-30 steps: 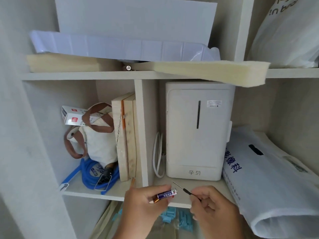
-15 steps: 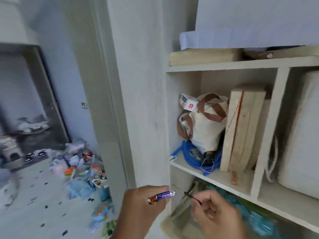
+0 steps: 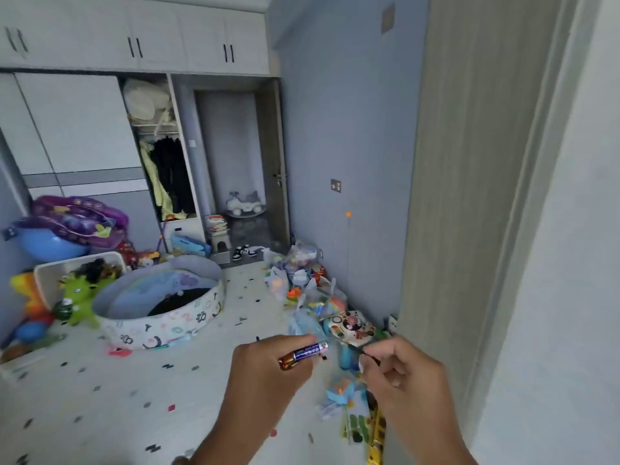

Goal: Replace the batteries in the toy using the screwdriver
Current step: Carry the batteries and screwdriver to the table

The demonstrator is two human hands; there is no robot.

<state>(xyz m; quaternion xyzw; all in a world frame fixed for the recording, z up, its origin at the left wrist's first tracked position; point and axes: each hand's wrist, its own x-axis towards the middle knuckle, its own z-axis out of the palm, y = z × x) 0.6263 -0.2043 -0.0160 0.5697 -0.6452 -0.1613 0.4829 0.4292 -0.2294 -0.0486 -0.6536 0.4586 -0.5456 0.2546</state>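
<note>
Battery [image 3: 303,355] pinched in left hand [image 3: 265,380], fingers closed round it, copper end toward palm, blue label up, tilted. Right hand [image 3: 402,384] curled shut on thin dark screwdriver [image 3: 367,353]; only short stretch of shaft showed past fingers. Hands close together, apart, held above floor [image 3: 117,404]. Toy [image 3: 349,328], round and pale with coloured buttons, lay on floor by wall, just beyond hands, among heap of bags [image 3: 302,280]. Play pool [image 3: 161,307] sat toward floor's left side.
</note>
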